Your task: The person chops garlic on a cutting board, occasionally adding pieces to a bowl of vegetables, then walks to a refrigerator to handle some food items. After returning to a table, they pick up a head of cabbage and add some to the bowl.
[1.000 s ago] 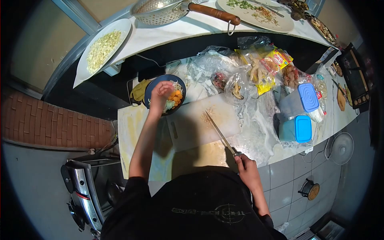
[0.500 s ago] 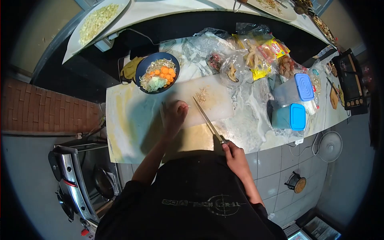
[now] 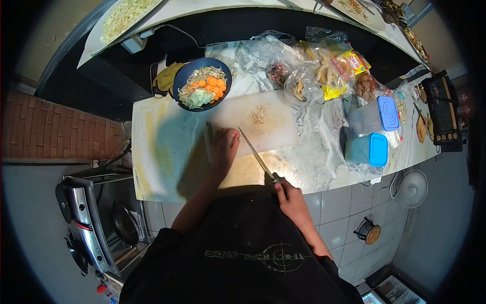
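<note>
On the white cutting board (image 3: 278, 134) lies a small pile of chopped pale pieces (image 3: 257, 116). My left hand (image 3: 224, 147) is over the board's left part, fingers closed; whatever it pinches is too small to make out. My right hand (image 3: 290, 196) grips the handle of a long knife (image 3: 257, 156) near the counter's front edge. The blade points up and left, its tip close beside my left fingertips. Behind the board's left corner sits a dark pan (image 3: 178, 82) holding bean sprouts, orange carrot slices (image 3: 212, 87) and a pale green heap (image 3: 198, 98).
Plastic bags (image 3: 329, 68) of ingredients lie at the back of the marble counter (image 3: 167, 172). Two containers with blue lids (image 3: 378, 149) stand at the right. A raised shelf behind holds a plate of shredded vegetable (image 3: 121, 20). A stove (image 3: 83, 218) is lower left.
The knife and my right hand have shifted slightly left, bringing the tip nearer my left fingers. The whole view has also shifted a little.
</note>
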Demonstrator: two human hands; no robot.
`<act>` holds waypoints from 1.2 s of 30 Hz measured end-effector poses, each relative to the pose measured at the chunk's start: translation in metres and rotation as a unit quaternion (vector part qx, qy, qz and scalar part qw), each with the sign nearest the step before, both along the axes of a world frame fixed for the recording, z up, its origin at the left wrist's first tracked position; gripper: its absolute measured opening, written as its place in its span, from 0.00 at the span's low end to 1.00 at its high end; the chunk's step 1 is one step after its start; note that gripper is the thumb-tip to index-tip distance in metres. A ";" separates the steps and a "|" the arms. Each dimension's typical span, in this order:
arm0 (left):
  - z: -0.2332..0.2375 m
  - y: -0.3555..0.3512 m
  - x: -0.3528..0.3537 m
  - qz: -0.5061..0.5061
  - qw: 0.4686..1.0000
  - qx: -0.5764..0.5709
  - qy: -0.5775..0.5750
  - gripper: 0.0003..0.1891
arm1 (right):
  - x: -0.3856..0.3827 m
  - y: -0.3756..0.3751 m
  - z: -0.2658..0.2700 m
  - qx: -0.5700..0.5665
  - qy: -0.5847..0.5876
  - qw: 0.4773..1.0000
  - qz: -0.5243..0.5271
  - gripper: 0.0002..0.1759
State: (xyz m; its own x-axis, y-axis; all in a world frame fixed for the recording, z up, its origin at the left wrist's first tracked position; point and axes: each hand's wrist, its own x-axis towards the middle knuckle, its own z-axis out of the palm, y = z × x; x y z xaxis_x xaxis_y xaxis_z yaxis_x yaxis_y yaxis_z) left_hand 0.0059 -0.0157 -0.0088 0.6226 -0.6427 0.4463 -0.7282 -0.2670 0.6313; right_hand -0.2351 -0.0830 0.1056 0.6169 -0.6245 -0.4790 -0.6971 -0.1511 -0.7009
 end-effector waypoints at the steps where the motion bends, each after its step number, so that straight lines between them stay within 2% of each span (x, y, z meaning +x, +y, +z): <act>1: 0.000 0.000 0.001 0.000 1.000 -0.001 0.015 0.08 | 0.001 0.000 -0.001 -0.002 0.003 1.000 0.001 0.19; 8: 0.010 -0.004 -0.003 0.005 0.999 0.009 0.039 0.07 | 0.004 0.001 -0.009 -0.034 -0.016 0.999 0.006 0.17; 17: 0.014 -0.008 -0.008 0.026 0.999 0.037 -0.019 0.07 | 0.010 -0.001 -0.009 -0.051 -0.015 0.998 0.018 0.16; 25: 0.015 0.003 -0.004 -0.044 0.999 0.026 0.010 0.05 | 0.012 -0.009 -0.006 -0.054 -0.009 0.998 0.016 0.17; 30: 0.017 0.003 -0.007 -0.042 0.999 0.030 -0.003 0.06 | 0.012 -0.009 -0.007 -0.053 0.003 0.998 0.017 0.16; 32: 0.017 0.002 -0.007 -0.041 0.999 0.022 -0.015 0.06 | 0.009 -0.007 -0.014 -0.083 -0.038 0.996 0.006 0.17; 36: 0.013 0.003 -0.007 -0.043 0.999 0.017 -0.007 0.07 | 0.010 -0.005 -0.006 -0.075 -0.048 0.996 -0.003 0.17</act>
State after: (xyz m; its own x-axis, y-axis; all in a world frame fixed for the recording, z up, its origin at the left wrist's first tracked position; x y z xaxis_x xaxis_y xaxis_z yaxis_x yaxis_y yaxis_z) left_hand -0.0009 -0.0131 0.0046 0.5584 -0.7082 0.4319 -0.7580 -0.2241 0.6126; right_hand -0.2252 -0.0885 0.0991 0.6516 -0.6884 -0.3186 -0.6293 -0.2561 -0.7337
